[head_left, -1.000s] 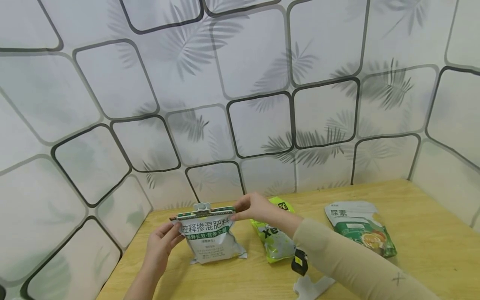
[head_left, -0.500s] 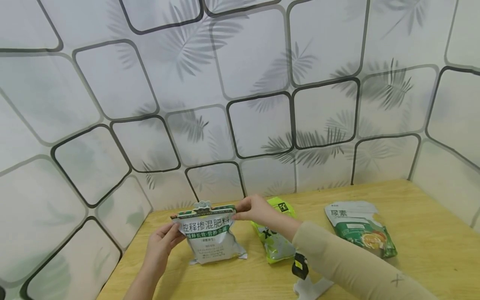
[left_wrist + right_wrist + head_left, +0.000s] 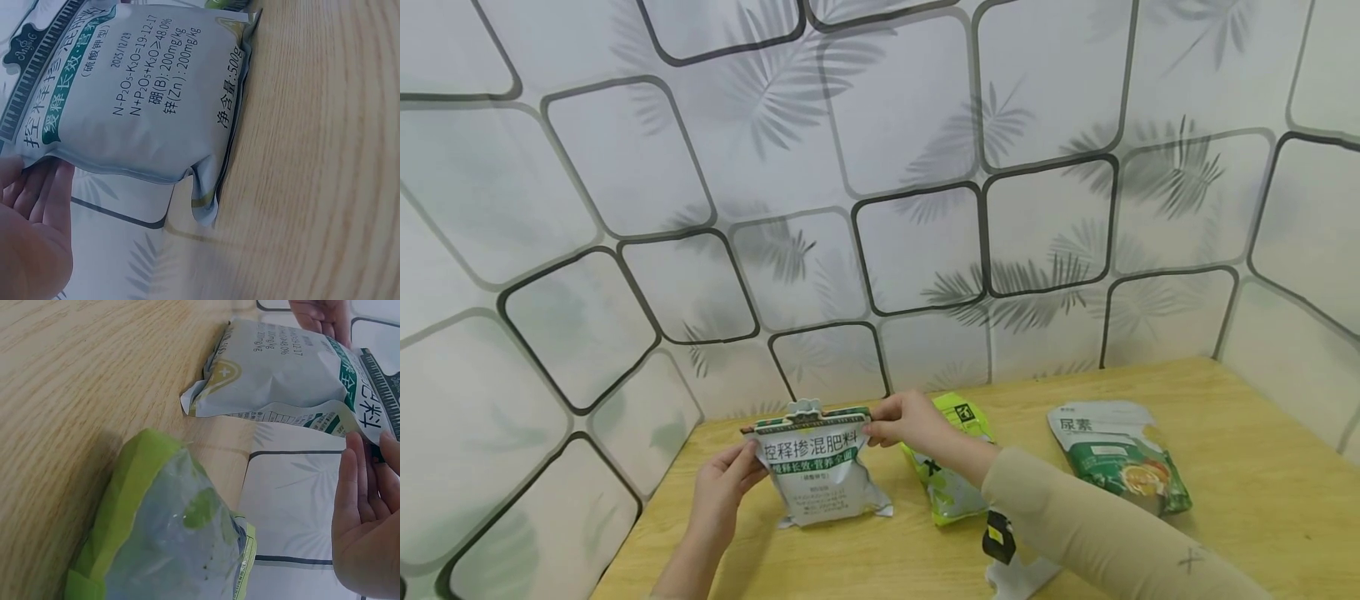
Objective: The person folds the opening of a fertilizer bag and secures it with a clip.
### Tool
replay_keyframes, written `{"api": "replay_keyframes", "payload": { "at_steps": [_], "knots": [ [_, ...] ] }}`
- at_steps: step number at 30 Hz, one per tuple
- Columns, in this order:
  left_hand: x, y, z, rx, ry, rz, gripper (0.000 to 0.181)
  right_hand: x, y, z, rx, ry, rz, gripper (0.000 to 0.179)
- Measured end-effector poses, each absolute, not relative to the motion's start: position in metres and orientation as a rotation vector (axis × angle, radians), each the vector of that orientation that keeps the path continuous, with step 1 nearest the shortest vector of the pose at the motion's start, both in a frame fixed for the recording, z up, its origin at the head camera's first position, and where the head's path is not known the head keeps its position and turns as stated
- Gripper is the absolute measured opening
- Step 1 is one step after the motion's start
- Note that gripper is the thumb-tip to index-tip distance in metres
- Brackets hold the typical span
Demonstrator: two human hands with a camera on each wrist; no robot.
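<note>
left hand [image 3: 718, 487] and right hand [image 3: 913, 421], so two hands, each pinch an upper side edge of one white bag [image 3: 820, 492], thumbs in front. one beige sleeve [image 3: 1067, 525] on the right arm, one white piece [image 3: 1017, 577] partly hidden under it. bag's upright on the table [image 3: 850, 571], over toward the left edge, and looks like its bottom is resting there. one clip [image 3: 805, 410] across its top. narrow gap of wood, then one lime green bag [image 3: 951, 500] partly behind the right arm, more wood, then one silver-and-green pouch [image 3: 1112, 457] lying down. widest stretch of tabletop is right of that. far edge meets the patterned wall [image 3: 917, 250].
</note>
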State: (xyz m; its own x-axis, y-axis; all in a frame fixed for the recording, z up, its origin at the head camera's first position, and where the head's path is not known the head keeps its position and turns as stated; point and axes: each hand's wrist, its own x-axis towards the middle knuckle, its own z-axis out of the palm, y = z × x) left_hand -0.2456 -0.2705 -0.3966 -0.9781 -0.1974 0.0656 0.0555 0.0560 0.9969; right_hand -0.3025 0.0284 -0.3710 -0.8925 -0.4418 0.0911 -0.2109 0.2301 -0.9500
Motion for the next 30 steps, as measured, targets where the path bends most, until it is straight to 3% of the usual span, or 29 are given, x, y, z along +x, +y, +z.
{"api": "replay_keyframes", "payload": {
  "at_steps": [17,26,30],
  "knots": [
    [-0.247,-0.267,-0.392,0.174,-2.106,-2.001,0.034,-0.297,0.024,-0.372,-0.531,2.296,-1.809,0.018],
    [-0.253,-0.27,-0.391,0.244,-2.147,-1.966,0.04,-0.298,0.018,-0.376,-0.538,2.26,-1.869,0.016],
    [-0.256,-0.273,-0.389,0.281,-2.173,-1.961,0.033,-0.297,0.014,-0.377,-0.506,2.252,-1.877,0.016]
  ]
}}
